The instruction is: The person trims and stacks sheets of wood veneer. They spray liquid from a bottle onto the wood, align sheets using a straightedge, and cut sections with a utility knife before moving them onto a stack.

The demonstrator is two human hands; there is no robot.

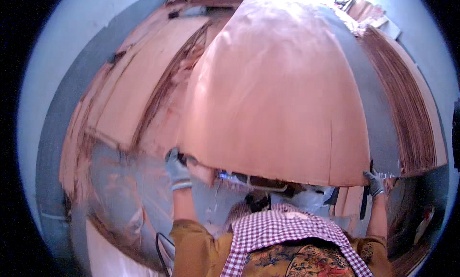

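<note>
A large, thin reddish-brown wood veneer sheet (273, 100) stretches away from me, its near edge running between my hands. My left hand (178, 169), in a grey glove, is closed at the sheet's near left corner. At the near right corner my right hand (375, 183), also gloved in grey, is closed on the edge. A small dark shape shows beside the fingers of each hand; I cannot make out what either is. A crack line runs through the sheet's right part, up from the near edge.
Left of the sheet lies a stack of wood sheets (143, 80) with ragged edges. A grey surface (376, 100) shows along the right, then a tall dark-edged veneer stack (407, 104). More wood pieces (364, 11) lie at the far right. A black cable (160, 253) curves beside my left arm.
</note>
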